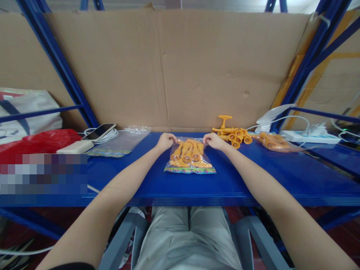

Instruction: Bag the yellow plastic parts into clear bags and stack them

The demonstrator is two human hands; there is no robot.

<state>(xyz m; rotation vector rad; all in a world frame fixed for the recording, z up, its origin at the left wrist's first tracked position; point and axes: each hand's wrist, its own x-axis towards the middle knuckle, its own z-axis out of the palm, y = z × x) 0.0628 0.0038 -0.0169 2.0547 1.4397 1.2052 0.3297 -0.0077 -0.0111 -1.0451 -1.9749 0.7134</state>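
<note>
The left hand [166,142] and right hand [212,141] are nearly closed, fingertips pinching the two far corners of the clear bag [190,156]; it lies flat on the blue bench [194,188], orange pieces [186,152] inside, patterned edge towards the person; even, light tension on both corners should keep the film smooth; the loose orange pile [235,136] sits just beyond the right hand, so elbows and wrists are best kept clear.

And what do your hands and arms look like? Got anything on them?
No gloves on the left hand or right hand, and no watch or bracelet that I can see. Both forearms are uncovered. A black edge, maybe a sleeve, shows on the left arm.
</note>
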